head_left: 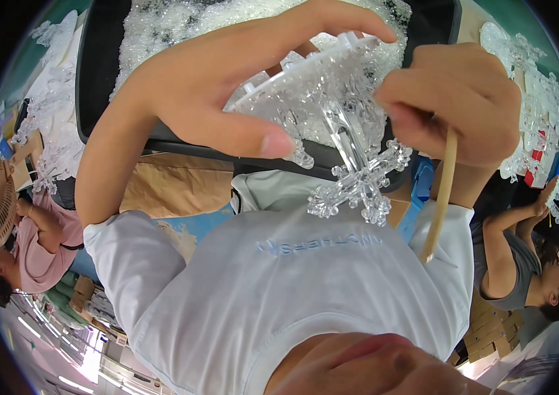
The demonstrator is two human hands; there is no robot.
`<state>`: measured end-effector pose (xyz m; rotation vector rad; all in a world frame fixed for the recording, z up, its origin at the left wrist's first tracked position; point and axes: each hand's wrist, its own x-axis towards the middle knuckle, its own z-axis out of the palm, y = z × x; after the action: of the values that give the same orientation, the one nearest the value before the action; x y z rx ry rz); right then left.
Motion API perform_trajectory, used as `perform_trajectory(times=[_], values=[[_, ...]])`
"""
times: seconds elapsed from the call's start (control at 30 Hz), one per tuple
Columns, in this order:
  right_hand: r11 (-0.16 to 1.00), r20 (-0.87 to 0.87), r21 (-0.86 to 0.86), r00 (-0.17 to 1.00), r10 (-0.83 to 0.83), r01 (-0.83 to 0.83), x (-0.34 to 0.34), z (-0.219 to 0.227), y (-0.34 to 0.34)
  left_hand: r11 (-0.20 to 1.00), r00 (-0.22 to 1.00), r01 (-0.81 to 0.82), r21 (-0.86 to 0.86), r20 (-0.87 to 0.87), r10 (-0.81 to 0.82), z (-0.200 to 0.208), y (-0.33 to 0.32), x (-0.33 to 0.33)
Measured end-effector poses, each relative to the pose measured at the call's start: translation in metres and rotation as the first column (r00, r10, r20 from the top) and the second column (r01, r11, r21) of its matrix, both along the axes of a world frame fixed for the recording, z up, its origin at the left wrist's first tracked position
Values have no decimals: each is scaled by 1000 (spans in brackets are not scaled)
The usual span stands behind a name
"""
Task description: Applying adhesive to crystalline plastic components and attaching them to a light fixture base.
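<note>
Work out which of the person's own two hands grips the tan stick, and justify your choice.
The right hand: it is curled around the tan stick. The left hand instead holds a clear plastic piece.

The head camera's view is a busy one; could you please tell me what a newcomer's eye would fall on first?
Probably the clear, branching piece in the grip of the left hand, just above the picture's middle. Next comes the tan stick in the grip of the right hand, slanting down over the white shirt. Behind both, along the top, a black tray heaped with small clear bits stands out.
</note>
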<state>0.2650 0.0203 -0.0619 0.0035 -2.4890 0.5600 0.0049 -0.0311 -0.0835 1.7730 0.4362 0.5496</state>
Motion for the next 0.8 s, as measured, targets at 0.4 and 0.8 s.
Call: perform_trajectory(times=[0.4,0.8], values=[[968,10,-142,978,-206,206,0,-13,-18,987,991,128,100,9,-130,-5,3,9],[957,-66,-141,962,-264,253,-1,-34,-33,991,995,79,107,57,-85,-17,-3,-10]])
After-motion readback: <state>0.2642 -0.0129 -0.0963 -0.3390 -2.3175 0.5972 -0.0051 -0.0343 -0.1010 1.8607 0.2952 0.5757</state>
